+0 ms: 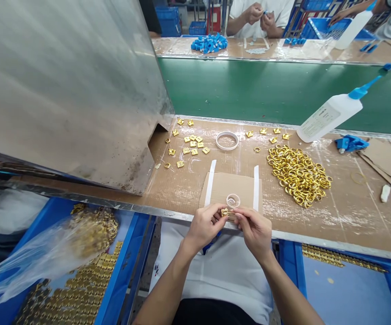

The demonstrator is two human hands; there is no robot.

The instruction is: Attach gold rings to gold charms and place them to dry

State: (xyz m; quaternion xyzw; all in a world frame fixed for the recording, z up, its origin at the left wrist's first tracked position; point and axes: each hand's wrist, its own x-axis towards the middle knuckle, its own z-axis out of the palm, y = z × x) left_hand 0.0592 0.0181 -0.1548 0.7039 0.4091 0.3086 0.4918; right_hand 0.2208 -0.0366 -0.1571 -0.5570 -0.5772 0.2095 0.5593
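Note:
Between the thumb and fingers of my left hand (206, 225) is a small gold square piece (224, 211). My right hand (254, 228) pinches a thin gold-coloured stick (231, 213), its tip at the square piece; whether they touch I cannot tell. Just beyond my fingers stands a small clear round cup (233, 200) on a cardboard pad (233, 183), which white tape strips hold down. A large pile of gold rings (299, 174) lies to the right. Several gold square pieces (193, 144) are spread out on the left, near a white ring of tape (227, 141).
A metal housing (70, 90) blocks the left. A white bottle with a blue nozzle (331, 116) leans at the right. Blue trays hold rows of gold parts (76, 286) and a plastic bag (46, 253). Across the green belt (249, 88), a co-worker's hands (261, 18) hold something blue.

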